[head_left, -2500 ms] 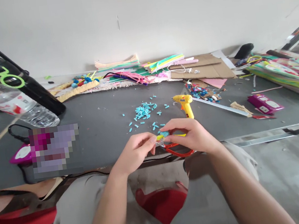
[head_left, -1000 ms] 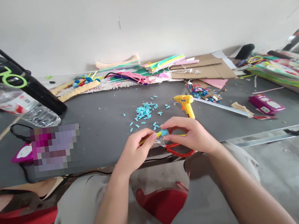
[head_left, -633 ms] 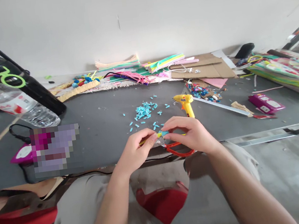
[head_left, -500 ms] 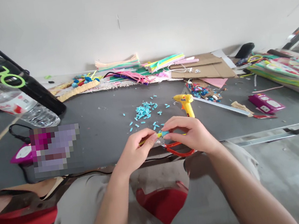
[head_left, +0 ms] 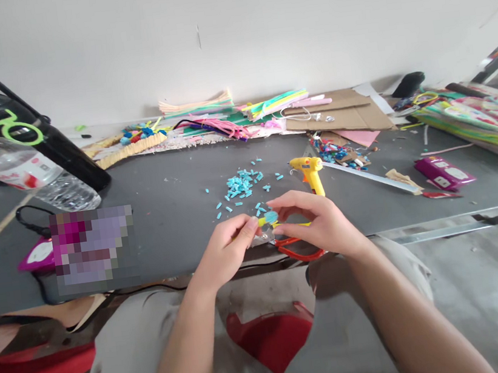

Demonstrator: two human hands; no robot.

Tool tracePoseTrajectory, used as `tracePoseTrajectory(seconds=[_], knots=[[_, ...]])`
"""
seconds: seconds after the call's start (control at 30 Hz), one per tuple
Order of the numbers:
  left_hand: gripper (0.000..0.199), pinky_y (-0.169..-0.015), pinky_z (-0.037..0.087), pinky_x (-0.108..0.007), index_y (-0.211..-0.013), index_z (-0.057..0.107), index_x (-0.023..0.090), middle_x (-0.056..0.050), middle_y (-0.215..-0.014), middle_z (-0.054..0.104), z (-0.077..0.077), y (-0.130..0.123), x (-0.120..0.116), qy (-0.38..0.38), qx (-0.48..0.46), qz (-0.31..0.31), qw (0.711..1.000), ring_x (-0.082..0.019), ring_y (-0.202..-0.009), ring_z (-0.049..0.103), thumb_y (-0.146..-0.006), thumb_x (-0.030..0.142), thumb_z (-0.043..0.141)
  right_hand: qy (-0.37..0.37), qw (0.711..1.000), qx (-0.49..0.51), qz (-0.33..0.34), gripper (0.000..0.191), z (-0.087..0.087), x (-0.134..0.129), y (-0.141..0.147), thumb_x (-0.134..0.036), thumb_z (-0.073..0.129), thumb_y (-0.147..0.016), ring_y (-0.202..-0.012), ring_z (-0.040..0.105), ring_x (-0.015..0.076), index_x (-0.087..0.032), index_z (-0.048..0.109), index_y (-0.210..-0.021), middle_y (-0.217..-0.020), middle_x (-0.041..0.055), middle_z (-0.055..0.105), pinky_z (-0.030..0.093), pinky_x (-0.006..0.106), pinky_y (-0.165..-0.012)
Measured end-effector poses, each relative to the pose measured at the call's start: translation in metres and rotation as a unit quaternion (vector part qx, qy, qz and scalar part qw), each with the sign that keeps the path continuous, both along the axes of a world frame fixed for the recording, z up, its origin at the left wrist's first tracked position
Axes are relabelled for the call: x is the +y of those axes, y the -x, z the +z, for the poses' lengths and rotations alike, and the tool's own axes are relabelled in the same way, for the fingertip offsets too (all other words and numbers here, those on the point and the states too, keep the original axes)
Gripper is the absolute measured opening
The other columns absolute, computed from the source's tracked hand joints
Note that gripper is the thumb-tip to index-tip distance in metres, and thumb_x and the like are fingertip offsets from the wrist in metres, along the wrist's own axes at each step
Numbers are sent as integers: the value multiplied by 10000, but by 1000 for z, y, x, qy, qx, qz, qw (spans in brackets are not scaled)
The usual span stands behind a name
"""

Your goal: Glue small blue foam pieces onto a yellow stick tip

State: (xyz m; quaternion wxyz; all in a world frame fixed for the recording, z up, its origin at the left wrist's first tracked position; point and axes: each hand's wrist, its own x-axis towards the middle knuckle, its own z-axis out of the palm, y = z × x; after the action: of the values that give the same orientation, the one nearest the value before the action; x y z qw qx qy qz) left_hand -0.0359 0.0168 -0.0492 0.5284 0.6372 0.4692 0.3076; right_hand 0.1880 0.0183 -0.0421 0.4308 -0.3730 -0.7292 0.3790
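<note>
My left hand [head_left: 231, 244] pinches a short yellow stem, which looks like a pipe cleaner [head_left: 263, 222], between thumb and forefinger. At its right end is a rounded light-blue fuzzy head [head_left: 271, 216]. Around that head my right hand [head_left: 311, 218] is open, thumb and forefinger apart; whether a fingertip touches it I cannot tell. Below the hands lie scissors with red-orange handles [head_left: 301, 254], partly covered. Beyond them, small cut blue pieces [head_left: 239, 184] are heaped and scattered on the grey table [head_left: 165, 216].
A yellow glue gun [head_left: 311, 169] stands behind my right hand, with a metal ruler [head_left: 371, 177] to its right. Pipe-cleaner bundles [head_left: 275, 103] and cardboard [head_left: 335, 114] line the wall. At left are a water bottle [head_left: 21, 167], a black cylinder [head_left: 66, 155] and a blurred-out rectangle [head_left: 95, 243].
My right thumb and forefinger have parted from the blue head, which they were pinching before. The head now shows rounder and turned towards me. My left hand has barely moved.
</note>
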Motion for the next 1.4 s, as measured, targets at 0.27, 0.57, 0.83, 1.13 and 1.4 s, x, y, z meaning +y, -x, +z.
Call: tracePoseTrajectory(seconds=[0.27,0.57,0.83,1.13,1.4], knots=[[464,-600,292,-266,-738,561,172,36,-638,393,0,-2,0,16,-15,-5,1000,-116,-627,372,-973,565,486,-92,995,-32,-19,263,-4,2,2,-223,754,-865,-948,696,183,-225,723,-1125,-1064,64,727,590,339,-847],[460,-599,319,-254,-721,549,168,42,-613,386,5,-4,-1,27,-26,-13,999,-110,-602,351,-979,544,485,-106,993,-33,-25,178,-3,2,3,-209,741,-876,-956,699,183,-222,747,-1053,-1030,57,737,584,337,-859],[462,-571,275,-263,-711,543,168,32,-638,406,3,-1,0,26,-22,-11,999,-108,-594,334,-977,540,484,-48,999,-20,-9,389,-4,1,1,-253,761,-864,-937,689,167,-243,678,-1244,-1070,48,706,591,334,-887],[462,-602,294,-259,-722,520,170,35,-672,391,1,-2,0,14,-6,-9,1000,-108,-628,341,-976,553,480,70,997,-14,-6,286,-1,-2,4,-367,662,-937,-947,706,186,-199,681,-1169,-1033,66,737,602,314,-847],[473,-587,285,-263,-729,510,176,33,-669,389,-1,-2,-1,9,9,-14,1000,-113,-620,338,-976,576,455,62,997,-16,-30,193,-5,-1,9,-365,664,-932,-862,700,165,-205,698,-1034,-965,47,741,600,285,-793]])
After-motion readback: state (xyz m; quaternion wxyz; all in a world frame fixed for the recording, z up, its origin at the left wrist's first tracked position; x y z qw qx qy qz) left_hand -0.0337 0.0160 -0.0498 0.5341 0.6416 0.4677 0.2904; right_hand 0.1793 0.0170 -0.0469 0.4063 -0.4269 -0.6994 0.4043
